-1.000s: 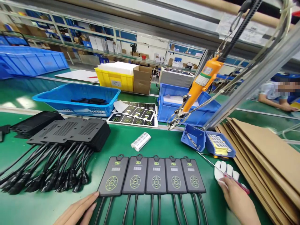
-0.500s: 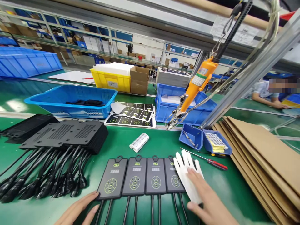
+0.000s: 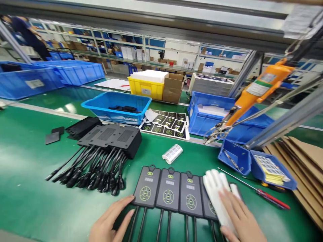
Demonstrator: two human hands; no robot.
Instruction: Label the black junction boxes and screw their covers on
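Note:
Several black controllers with display windows and green-ringed button pads stand side by side, cables toward me. My left hand (image 3: 111,218) has thumb and fingers apart, with a fingertip at the lower left corner of the leftmost controller (image 3: 146,186). At the row's right end, my right hand (image 3: 243,215) presses a limp white glove (image 3: 217,188) down, its fingers lying over the fabric. The glove covers much of the rightmost clearly visible controller (image 3: 208,203). A dark edge and a white patch show right of the glove; what they belong to is unclear.
Stacked black units (image 3: 118,136) with bundled cables lie left. A label roll (image 3: 173,153), sticker sheets (image 3: 165,124) and a blue basket (image 3: 116,114) are beyond. An orange electric screwdriver (image 3: 259,90) hangs right, above a red-handled screwdriver (image 3: 274,199) and cardboard sheets (image 3: 302,174).
The view has swung left, so things sit farther right. My right hand and the glove have shifted left over the right-end controller. My left hand stays at the leftmost controller's corner.

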